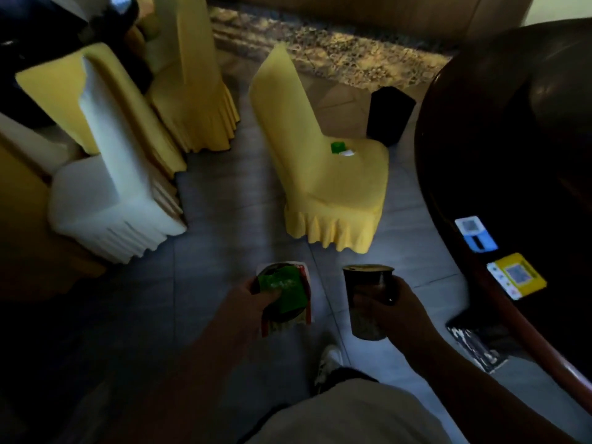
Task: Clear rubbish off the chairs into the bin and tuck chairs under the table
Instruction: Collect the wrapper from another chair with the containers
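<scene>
My left hand (253, 299) pinches a green wrapper (283, 291) on a flat red-and-white packet (306, 304); my right hand (394, 310) grips a dark paper cup (368, 301), near the yellow-covered chair (336, 187).

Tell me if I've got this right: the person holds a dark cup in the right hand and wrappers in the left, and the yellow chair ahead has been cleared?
Not quite. The head view shows the yellow chair still has green and white scraps on its seat. The rest is right.

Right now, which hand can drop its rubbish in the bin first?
Probably right. The right hand holds the cup on the same side as the black bin; the left hand is farther.
</scene>
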